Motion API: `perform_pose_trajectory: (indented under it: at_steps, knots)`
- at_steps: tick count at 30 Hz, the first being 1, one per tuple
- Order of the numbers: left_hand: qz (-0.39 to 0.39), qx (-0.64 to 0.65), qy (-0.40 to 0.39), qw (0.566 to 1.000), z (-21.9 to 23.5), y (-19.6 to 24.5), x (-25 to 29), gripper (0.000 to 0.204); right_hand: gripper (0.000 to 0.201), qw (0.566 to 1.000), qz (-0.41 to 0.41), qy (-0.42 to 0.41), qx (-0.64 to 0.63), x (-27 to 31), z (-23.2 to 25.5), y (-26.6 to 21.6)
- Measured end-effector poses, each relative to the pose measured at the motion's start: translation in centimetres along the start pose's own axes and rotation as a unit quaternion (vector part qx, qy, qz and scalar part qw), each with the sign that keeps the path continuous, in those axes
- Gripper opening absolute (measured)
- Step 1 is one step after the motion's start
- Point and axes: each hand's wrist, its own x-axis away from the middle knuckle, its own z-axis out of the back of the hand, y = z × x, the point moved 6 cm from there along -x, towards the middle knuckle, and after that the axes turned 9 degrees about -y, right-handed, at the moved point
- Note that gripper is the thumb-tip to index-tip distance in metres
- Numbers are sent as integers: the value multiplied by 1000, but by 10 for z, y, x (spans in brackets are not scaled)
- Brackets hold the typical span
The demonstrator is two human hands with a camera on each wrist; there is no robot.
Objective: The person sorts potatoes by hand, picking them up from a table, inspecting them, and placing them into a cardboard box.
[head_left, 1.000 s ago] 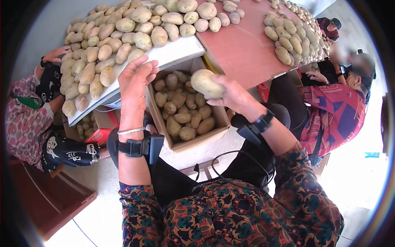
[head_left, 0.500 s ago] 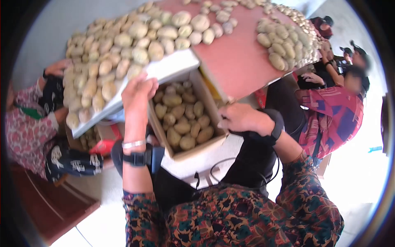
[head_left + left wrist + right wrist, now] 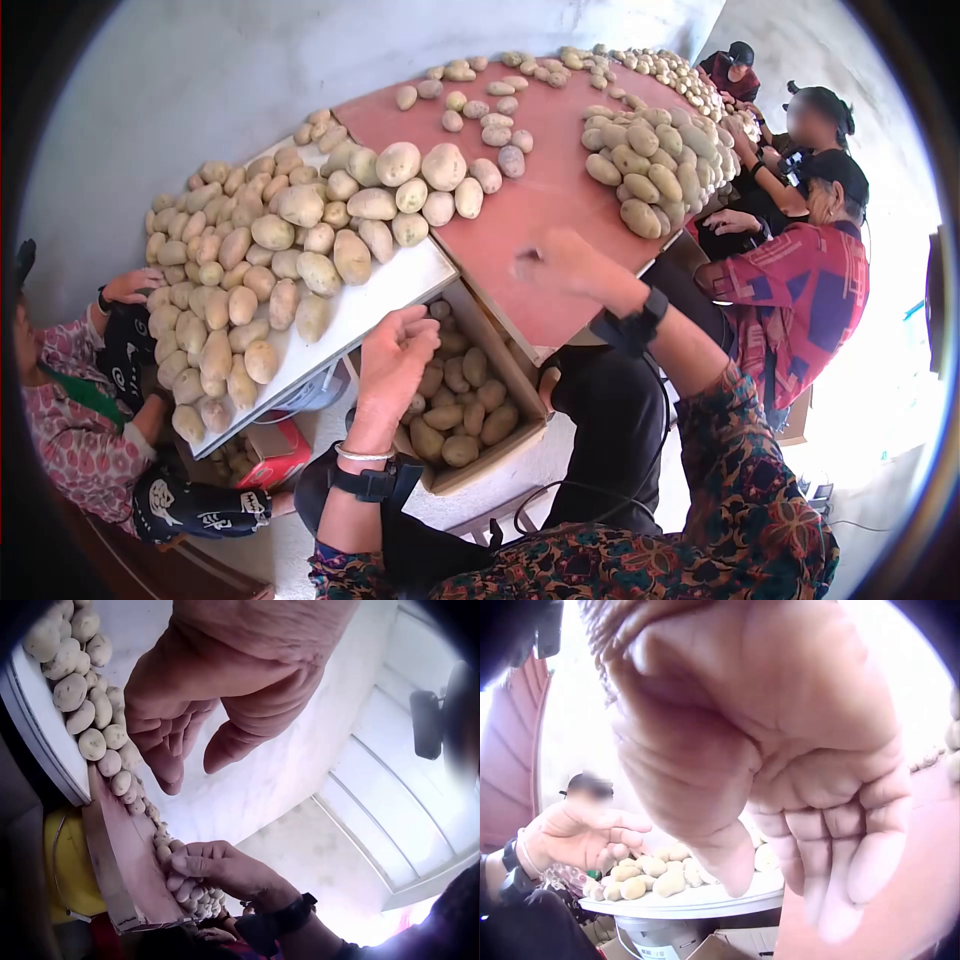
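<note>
My left hand is raised over the left edge of a cardboard box and holds nothing, its fingers loosely bent. Inside the box lie several potatoes, partly hidden by that hand. My right hand, blurred in the head view, hovers over the red tabletop. In the right wrist view its palm is bare, and the fingers hang relaxed with nothing between them. Many potatoes cover the white tabletop at the left.
A heap of potatoes stands on the red tabletop's right part, with loose potatoes farther back. One person sits at the left, others along the right. A bucket and a red carton stand below the white tabletop.
A second ago my right hand held a large potato over the box; it then dropped to the box's right side and is now empty above the red tabletop. The head view has tilted up.
</note>
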Motion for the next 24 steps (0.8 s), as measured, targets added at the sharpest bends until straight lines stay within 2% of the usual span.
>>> perform_pose_trajectory:
  at_steps: [1, 2, 4, 6, 11, 13, 14, 16, 17, 19, 20, 22, 23, 24]
  knots:
    - [7, 4, 27, 1000, 8, -14, -4, 41, 31, 1000, -4, -11, -3, -16, 5, -4]
    - [18, 11, 28, 999, 7, -21, -3, 41, 33, 999, -35, 17, -29, -31, 16, -7]
    - [12, 15, 25, 1000, 6, -11, -6, 40, 36, 996, -49, 51, -50, -78, 26, -7]
    - [14, 39, 13, 999, 4, 2, -13, 36, 47, 972, -5, 233, -42, -115, 41, -1]
    - [-10, 81, 50, 995, 20, 16, -21, 34, 60, 977, -21, 198, -81, -183, 36, -1]
    - [-3, 94, 71, 993, 25, 20, -22, 34, 63, 975, -133, 161, -70, -201, 25, 10]
    - [1, 95, 72, 993, 27, 20, -23, 34, 63, 976, -135, 157, -72, -199, 25, 11]
    - [-11, 82, 75, 994, 32, 21, -26, 34, 65, 951, -78, 201, -224, -184, 36, 11]
    - [-4, 85, 76, 994, 34, 20, -28, 34, 65, 951, -82, 195, -225, -184, 37, 17]
    - [-7, 101, 90, 991, 40, 18, -33, 33, 67, 917, -84, 216, -325, -183, 39, 35]
    - [-5, 97, 98, 990, 43, 20, -35, 32, 67, 917, -93, 205, -329, -172, 37, 36]
    - [-17, 99, 108, 989, 53, 16, -43, 34, 66, 886, -50, 126, -443, -142, 35, 22]
    - [-22, 105, 113, 988, 57, 16, -46, 35, 66, 884, -67, 110, -450, -124, 29, 21]
    - [-35, 107, 112, 987, 61, 18, -49, 35, 66, 890, -22, 95, -446, -107, 27, 11]
